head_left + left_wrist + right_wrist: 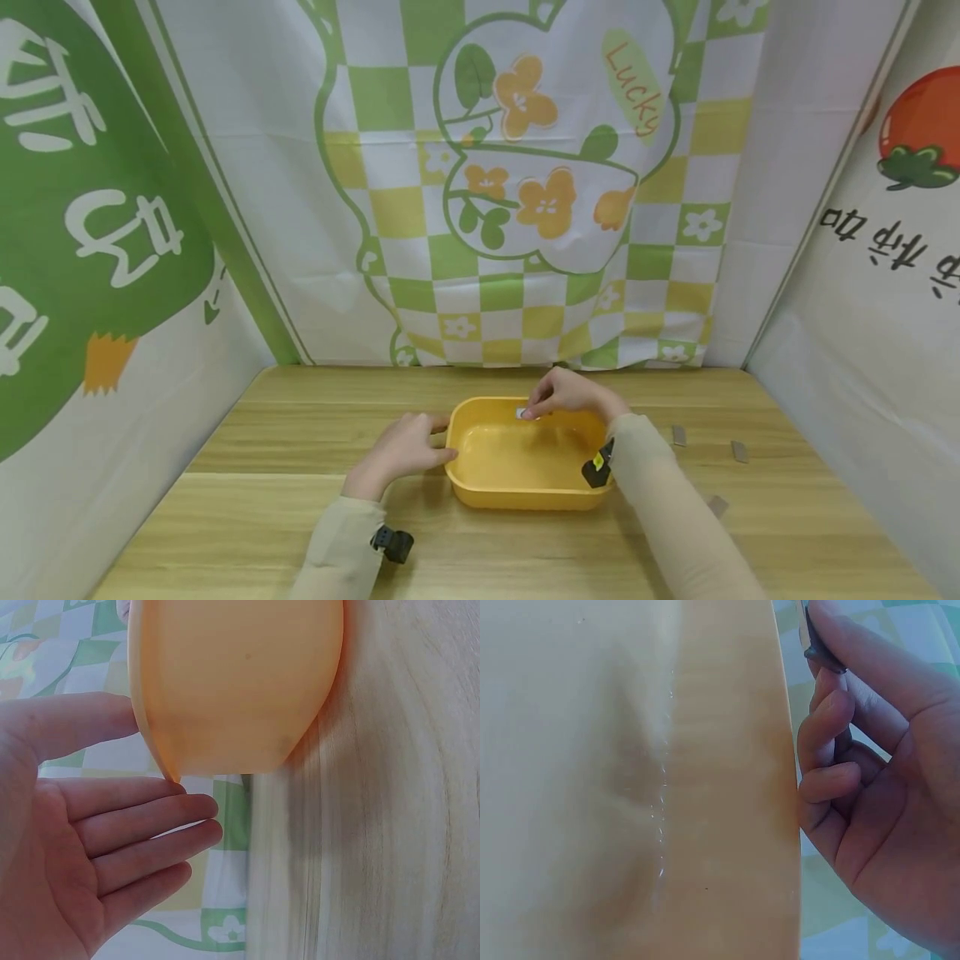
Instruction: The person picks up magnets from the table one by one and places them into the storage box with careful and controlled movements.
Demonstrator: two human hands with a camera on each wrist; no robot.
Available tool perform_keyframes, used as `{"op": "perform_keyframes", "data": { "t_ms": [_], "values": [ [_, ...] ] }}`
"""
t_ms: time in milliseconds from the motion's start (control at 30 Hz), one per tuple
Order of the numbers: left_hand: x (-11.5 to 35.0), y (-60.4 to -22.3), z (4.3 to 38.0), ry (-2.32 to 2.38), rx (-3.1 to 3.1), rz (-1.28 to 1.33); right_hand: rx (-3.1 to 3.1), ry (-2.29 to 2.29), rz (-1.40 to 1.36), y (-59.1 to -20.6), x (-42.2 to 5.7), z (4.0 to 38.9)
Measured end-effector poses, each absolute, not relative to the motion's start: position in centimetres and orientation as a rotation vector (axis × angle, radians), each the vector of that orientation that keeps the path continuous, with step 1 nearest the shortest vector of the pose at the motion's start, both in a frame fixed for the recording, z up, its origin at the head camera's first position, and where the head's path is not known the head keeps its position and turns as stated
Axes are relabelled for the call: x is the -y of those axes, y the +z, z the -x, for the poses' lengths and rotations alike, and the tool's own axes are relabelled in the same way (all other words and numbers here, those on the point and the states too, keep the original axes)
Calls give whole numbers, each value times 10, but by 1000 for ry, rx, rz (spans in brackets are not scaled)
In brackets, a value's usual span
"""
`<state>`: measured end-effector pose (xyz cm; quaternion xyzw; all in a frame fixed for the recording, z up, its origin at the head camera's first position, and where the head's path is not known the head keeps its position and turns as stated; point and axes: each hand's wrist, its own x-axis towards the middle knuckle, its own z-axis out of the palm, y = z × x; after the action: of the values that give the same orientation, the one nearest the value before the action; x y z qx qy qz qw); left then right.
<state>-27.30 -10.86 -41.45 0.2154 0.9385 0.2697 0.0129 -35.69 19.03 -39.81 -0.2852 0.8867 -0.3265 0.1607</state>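
Note:
A yellow plastic tub [528,499] stands on the wooden table, its inside bare. At its left end, my left hand [401,446] touches the rim with straight fingers; in the left wrist view the thumb and forefinger meet the tub's edge [137,697]. Over the far rim, my right hand [566,392] pinches a small flat piece [521,412] between thumb and fingers. It shows a white face in the head view. Seen from the right wrist, the same piece [823,658] is thin with a dark side, and the other fingers curl in beside the tub wall.
Three small grey-brown rectangular pieces lie right of the tub: one close by [678,435], a farther one [739,452], and a nearer one [717,506] beside the right sleeve. A patterned cloth [525,317] hangs behind the table, with printed side cloths left and right.

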Motion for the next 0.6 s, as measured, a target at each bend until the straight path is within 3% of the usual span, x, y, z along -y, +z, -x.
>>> {"op": "perform_keyframes", "data": {
  "t_ms": [600],
  "values": [
    [110,-416,273,839,-2921,-678,-2456,-919,804,-404,-185,353]
  ]
}}
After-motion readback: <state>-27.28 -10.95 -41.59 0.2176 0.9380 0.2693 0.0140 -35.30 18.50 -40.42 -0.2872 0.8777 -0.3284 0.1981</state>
